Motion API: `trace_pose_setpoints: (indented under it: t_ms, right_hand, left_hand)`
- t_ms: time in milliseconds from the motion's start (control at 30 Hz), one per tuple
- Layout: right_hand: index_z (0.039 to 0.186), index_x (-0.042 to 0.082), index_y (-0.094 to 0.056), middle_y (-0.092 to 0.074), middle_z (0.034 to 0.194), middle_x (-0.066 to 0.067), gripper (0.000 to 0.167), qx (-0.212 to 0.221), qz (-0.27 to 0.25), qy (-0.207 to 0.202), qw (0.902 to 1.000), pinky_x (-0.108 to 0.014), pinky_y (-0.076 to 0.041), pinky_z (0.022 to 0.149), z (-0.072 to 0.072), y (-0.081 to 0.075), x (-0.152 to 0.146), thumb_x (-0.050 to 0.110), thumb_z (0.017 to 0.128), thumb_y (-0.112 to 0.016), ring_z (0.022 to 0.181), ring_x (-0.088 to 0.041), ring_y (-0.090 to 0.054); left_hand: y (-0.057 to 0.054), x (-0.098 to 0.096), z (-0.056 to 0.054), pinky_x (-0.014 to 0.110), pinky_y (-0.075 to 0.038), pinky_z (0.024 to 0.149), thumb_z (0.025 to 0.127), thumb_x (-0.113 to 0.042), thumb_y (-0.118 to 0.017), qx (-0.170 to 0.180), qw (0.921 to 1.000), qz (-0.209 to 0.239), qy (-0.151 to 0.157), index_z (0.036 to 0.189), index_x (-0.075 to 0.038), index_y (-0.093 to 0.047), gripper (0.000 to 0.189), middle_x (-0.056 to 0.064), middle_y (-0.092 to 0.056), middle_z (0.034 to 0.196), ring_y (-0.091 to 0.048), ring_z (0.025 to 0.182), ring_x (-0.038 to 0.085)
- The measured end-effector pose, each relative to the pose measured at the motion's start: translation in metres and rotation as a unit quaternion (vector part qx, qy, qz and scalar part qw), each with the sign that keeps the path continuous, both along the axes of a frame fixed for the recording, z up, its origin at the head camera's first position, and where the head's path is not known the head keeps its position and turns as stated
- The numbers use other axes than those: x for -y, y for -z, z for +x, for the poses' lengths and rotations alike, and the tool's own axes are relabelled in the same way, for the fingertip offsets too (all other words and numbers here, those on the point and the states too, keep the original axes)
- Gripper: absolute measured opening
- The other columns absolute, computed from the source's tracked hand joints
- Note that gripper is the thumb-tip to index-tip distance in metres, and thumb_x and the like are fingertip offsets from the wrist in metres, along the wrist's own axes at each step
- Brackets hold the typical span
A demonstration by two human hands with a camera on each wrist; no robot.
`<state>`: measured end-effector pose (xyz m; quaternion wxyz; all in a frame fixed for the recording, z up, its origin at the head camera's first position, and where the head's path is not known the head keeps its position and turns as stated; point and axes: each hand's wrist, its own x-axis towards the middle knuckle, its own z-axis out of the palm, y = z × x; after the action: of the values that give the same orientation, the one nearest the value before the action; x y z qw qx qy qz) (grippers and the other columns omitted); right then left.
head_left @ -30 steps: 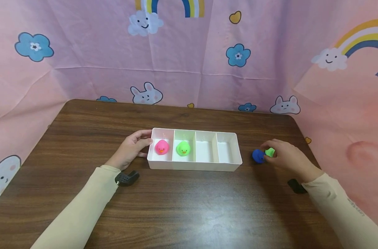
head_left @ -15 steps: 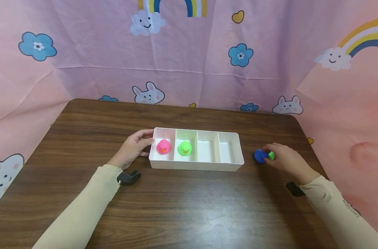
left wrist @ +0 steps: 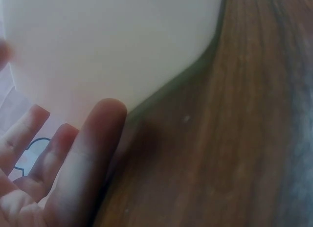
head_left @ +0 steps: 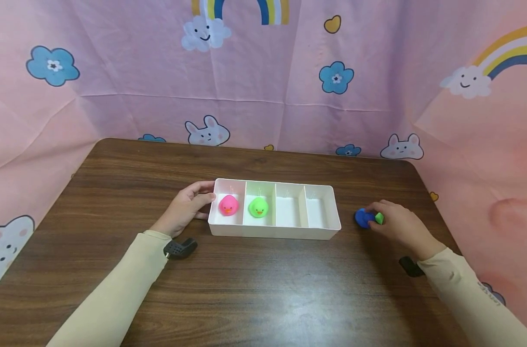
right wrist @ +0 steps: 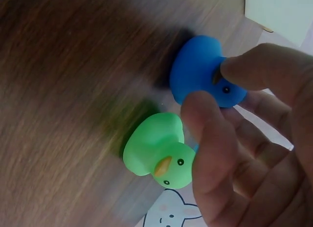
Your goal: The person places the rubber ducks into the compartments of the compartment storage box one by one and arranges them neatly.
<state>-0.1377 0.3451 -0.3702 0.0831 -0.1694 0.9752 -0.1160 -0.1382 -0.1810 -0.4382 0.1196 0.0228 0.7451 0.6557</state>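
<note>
A white four-section box (head_left: 274, 232) stands mid-table. A pink rubber duck (head_left: 228, 206) sits in its leftmost compartment, and a green rubber duck (head_left: 258, 207) in the one beside it. My left hand (head_left: 186, 205) touches the box's left end with thumb and fingers; the left wrist view shows the fingers (left wrist: 105, 124) against the white wall. Right of the box, my right hand (head_left: 398, 224) pinches a blue rubber duck (right wrist: 195, 70) by its head between thumb and finger. Another green duck (right wrist: 154, 144) lies close beside that hand, partly hidden by it in the head view.
All of this is on a brown wooden table (head_left: 263, 289). A printed pink and purple cloth (head_left: 263, 62) hangs behind the table and at both sides. The box's two right-hand compartments (head_left: 317, 212) hold no ducks.
The right hand has lowered slightly and its fingers have come in around the blue duck. The left hand stays at the box. The head view has shifted a little.
</note>
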Motion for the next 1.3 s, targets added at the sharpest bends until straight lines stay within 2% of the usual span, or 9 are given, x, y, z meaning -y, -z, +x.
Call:
trace_pose_setpoints:
  t_ms: [467,800,1033,1300]
  right_hand:
    - [0.115,0.003,-0.072,-0.073,0.110,-0.013,0.030,-0.036,0.002,-0.007,0.9993,-0.055,-0.058,0.083,0.004,0.001,0.000,0.017,0.090,-0.079,0.094,-0.030,-0.069]
    - [0.113,0.005,-0.070,-0.071,0.112,-0.017,0.028,-0.057,-0.023,-0.001,0.9981,-0.054,-0.059,0.082,0.005,-0.001,0.000,0.018,0.090,-0.079,0.092,-0.031,-0.067]
    - [0.116,0.004,-0.067,-0.069,0.116,-0.019,0.030,-0.049,-0.039,0.014,0.9979,-0.056,-0.059,0.085,0.006,-0.006,0.004,0.018,0.091,-0.078,0.097,-0.035,-0.068]
    - [0.115,0.004,-0.066,-0.068,0.112,-0.018,0.030,-0.061,-0.050,0.015,0.9967,-0.051,-0.062,0.078,0.009,-0.014,0.010,0.016,0.091,-0.078,0.087,-0.031,-0.067]
  left_hand:
    - [0.002,0.000,0.000,0.040,-0.062,0.086,0.105,-0.031,-0.061,0.000,1.0000,0.003,0.005,0.153,-0.008,-0.045,0.056,0.019,-0.050,0.148,-0.057,0.127,0.035]
    - [0.002,0.000,0.000,0.040,-0.062,0.087,0.106,-0.030,-0.060,-0.004,1.0000,0.002,0.005,0.154,-0.008,-0.044,0.055,0.020,-0.050,0.148,-0.056,0.129,0.037]
    - [0.003,0.001,0.000,0.040,-0.062,0.087,0.105,-0.031,-0.061,-0.006,0.9999,0.007,0.005,0.152,-0.009,-0.046,0.054,0.018,-0.050,0.147,-0.057,0.128,0.036]
    - [0.002,0.001,0.001,0.040,-0.062,0.087,0.105,-0.031,-0.061,-0.007,0.9999,0.005,0.008,0.153,-0.008,-0.045,0.055,0.019,-0.050,0.148,-0.057,0.128,0.037]
